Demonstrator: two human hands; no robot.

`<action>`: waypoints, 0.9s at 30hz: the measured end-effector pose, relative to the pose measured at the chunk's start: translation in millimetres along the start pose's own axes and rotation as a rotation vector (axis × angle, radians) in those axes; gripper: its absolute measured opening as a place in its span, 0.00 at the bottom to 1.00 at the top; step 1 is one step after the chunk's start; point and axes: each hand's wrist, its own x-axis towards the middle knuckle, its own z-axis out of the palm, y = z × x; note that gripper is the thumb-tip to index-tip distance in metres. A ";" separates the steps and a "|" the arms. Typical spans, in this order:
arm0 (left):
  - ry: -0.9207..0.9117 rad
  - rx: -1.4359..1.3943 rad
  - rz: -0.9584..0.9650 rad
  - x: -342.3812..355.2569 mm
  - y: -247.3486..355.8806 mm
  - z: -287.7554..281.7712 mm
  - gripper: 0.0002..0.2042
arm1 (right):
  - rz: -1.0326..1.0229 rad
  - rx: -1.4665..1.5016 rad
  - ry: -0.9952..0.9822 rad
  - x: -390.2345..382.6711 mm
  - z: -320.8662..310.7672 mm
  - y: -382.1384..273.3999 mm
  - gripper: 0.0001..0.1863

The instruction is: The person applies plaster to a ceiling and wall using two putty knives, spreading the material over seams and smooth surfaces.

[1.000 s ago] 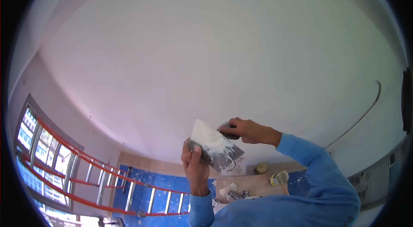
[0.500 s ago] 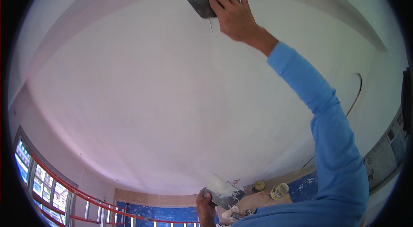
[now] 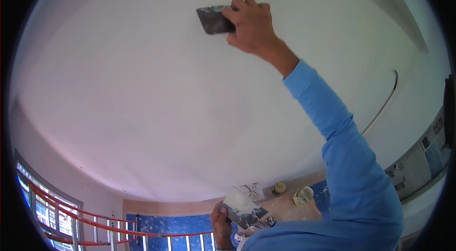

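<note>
My right hand (image 3: pixel 254 25), its arm in a blue sleeve, is raised high against the pale wall (image 3: pixel 180 94). Its fingers grip a dark, flat putty knife (image 3: pixel 213 20) whose top edge carries whitish smears. Low in the picture, my left hand (image 3: pixel 221 225) is closed on the near edge of a second dark flat blade, a plate-like scraper (image 3: pixel 247 215). A heap of white putty (image 3: pixel 241 201) lies on that scraper and spreads over its face. Part of the left forearm is hidden at the lower edge.
An orange-railed ladder (image 3: pixel 114 227) curves along the lower left, before a barred window (image 3: pixel 47 208). A blue, white-spattered sheet (image 3: pixel 175 225) covers floor below. An open bucket (image 3: pixel 304 196) and a small yellowish container (image 3: pixel 279 188) stand by the wall. A loose cable (image 3: pixel 387 101) hangs at right.
My right hand has come slightly down and left with the putty knife, and its raised finger is now bent. A thin white strand below the blade is gone. The view has shifted a little.
</note>
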 end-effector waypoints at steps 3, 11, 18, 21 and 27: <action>-0.011 0.014 0.020 2.9 4.7 6.5 0.21 | 0.015 0.053 -0.041 -50.8 16.1 -10.9 0.27; -0.023 0.042 0.027 9.5 0.6 3.4 0.20 | 0.103 0.213 -0.190 -208.1 74.6 -58.0 0.40; 0.076 0.101 0.022 5.3 -2.1 6.6 0.19 | 0.160 0.288 -0.313 -328.1 134.9 -98.7 0.46; 0.103 0.102 -0.001 6.1 -5.8 11.6 0.19 | 0.183 0.269 -0.307 -363.1 159.2 -104.1 0.47; 0.166 0.117 0.071 -4.4 -21.6 2.1 0.20 | 0.178 0.345 -0.492 -401.5 168.8 -136.5 0.38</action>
